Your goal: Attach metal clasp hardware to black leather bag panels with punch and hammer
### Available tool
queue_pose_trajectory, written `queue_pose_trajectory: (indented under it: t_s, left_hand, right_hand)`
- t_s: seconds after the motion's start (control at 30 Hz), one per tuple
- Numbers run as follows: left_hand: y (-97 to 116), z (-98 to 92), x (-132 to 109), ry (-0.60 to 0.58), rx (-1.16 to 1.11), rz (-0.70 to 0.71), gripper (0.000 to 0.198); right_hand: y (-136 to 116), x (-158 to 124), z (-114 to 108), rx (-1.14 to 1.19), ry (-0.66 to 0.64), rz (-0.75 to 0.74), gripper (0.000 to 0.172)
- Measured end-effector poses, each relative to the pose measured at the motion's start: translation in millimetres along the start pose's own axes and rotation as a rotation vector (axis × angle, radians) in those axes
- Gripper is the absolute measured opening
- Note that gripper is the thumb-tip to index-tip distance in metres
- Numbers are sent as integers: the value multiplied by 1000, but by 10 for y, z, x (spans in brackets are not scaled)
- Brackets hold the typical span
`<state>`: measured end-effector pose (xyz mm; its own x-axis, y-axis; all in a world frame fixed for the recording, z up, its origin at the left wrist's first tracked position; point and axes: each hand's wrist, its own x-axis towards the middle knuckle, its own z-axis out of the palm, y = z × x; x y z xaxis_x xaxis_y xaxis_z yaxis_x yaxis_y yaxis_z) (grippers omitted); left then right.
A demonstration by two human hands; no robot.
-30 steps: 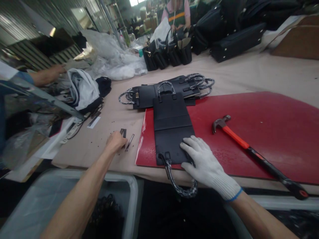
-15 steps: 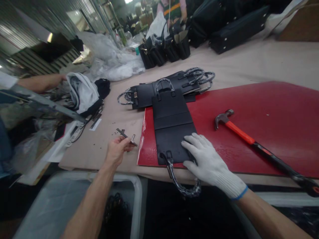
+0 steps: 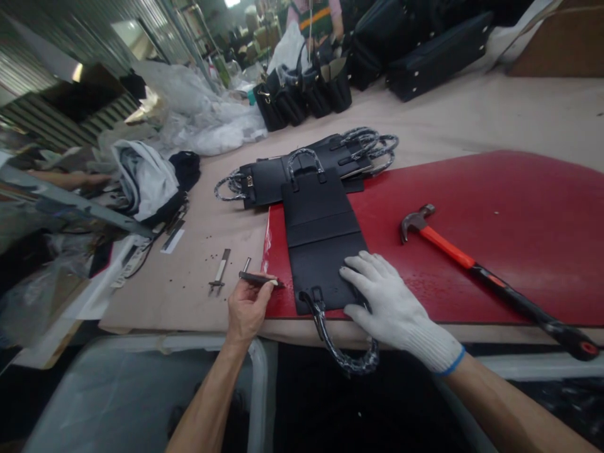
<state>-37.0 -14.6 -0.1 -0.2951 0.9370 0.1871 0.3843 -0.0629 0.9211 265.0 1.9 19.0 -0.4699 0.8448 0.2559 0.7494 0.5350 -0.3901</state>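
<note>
From where I stand: left hand (image 3: 248,308), bare fingers pinched shut around a slim dark tool (image 3: 256,279), its tip over the red board (image 3: 472,233) | right hand (image 3: 389,305), gloved fingers loosely spread, resting on the black panel (image 3: 323,220) | panel flat on the board | 1 hammer (image 3: 446,247) lying to its right

The pale surface (image 3: 472,119) is partly covered by a red board (image 3: 519,220). On the board, a flat black piece (image 3: 323,220) is laid under the gloved right hand (image 3: 389,302), with a hammer (image 3: 455,255) to its right. Just left of the bare left hand (image 3: 249,308), a metal tool (image 3: 220,272) is laid on the surface.
</note>
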Motion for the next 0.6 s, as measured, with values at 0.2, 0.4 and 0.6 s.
queue_pose_trajectory:
  t_s: [0.2, 0.4, 0.6]
  left_hand:
    - [191, 52, -134, 9, 60, 83, 24]
    - [393, 368, -171, -196, -116, 121, 15]
    - [282, 612, -204, -338, -72, 207, 14]
  right_hand:
    - [-21, 3, -27, 37, -1, 17, 57]
    - [-17, 8, -7, 31, -13, 16, 59]
    - [-21, 4, -9, 29, -3, 11, 58]
